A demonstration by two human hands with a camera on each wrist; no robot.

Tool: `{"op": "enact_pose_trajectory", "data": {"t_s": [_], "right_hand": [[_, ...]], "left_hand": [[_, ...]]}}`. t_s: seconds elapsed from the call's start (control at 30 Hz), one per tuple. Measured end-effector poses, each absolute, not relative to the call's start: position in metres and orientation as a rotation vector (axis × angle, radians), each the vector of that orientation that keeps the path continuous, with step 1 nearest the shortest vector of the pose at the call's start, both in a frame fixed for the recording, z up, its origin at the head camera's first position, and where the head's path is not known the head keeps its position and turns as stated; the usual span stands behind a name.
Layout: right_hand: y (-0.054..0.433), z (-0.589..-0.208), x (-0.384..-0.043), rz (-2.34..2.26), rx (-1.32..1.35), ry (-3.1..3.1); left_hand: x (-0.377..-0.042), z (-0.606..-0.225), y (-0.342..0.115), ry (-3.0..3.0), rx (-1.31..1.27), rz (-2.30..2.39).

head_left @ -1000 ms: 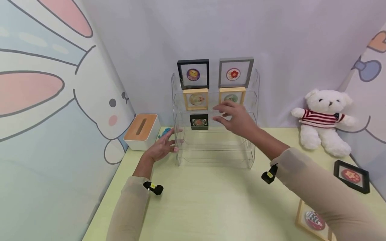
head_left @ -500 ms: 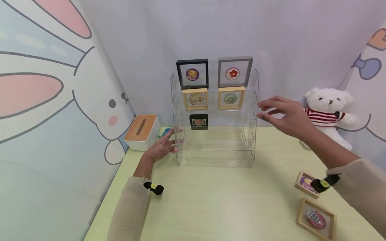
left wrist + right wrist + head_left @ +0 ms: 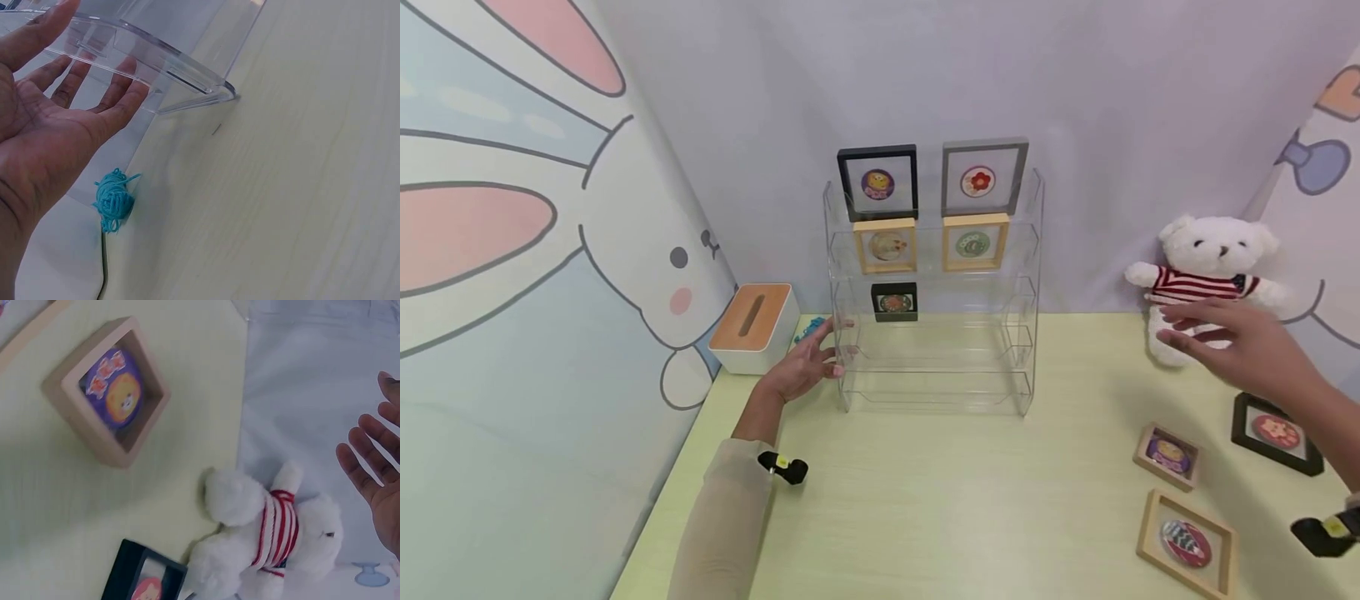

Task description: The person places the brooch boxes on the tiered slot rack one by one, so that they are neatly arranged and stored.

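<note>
My left hand [image 3: 801,372] rests against the left side of a clear acrylic display rack [image 3: 936,372], its fingers spread loosely in the left wrist view. On the rack's top tier stand a black frame [image 3: 877,183] and a grey frame [image 3: 978,180]. Below them are two light wood frames, the left one [image 3: 887,246] beside the right one [image 3: 972,243], and lower a small black frame [image 3: 895,302]. My right hand [image 3: 1240,337] hovers empty before the teddy bear [image 3: 1213,250], fingers relaxed. Nearby lie a small wooden frame [image 3: 1168,456], a larger wooden frame [image 3: 1186,543] and a black frame [image 3: 1276,432].
A white tissue box [image 3: 754,327] with a wooden lid stands left of the rack. Blue yarn [image 3: 114,201] lies on the table behind my left hand. A grey curtain hangs close behind the rack, and rabbit-printed panels flank the table.
My right hand has swung from in front of the rack to the right side, uncovering the right light wood frame. My left hand stays at the rack's side.
</note>
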State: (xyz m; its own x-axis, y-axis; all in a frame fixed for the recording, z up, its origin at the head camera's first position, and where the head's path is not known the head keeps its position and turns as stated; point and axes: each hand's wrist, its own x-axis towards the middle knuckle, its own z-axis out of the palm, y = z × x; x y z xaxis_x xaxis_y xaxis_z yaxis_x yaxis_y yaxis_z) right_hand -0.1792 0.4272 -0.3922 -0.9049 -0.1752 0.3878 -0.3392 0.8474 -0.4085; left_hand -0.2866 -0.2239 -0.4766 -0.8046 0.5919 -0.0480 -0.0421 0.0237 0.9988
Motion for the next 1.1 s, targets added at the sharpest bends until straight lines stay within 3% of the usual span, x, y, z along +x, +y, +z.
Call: {"op": "enact_pose_trajectory", "data": {"t_s": [0.4, 1.1], "right_hand": [[0.467, -0.445, -0.136, 0.689, 0.19, -2.842], [0.465, -0.523, -0.093, 0.646, 0.43, -2.779]], "left_hand": [[-0.285, -0.478, -0.224, 1.827, 0.547, 1.858], [-0.285, -0.48, -0.226, 1.857, 0.569, 1.844]]}}
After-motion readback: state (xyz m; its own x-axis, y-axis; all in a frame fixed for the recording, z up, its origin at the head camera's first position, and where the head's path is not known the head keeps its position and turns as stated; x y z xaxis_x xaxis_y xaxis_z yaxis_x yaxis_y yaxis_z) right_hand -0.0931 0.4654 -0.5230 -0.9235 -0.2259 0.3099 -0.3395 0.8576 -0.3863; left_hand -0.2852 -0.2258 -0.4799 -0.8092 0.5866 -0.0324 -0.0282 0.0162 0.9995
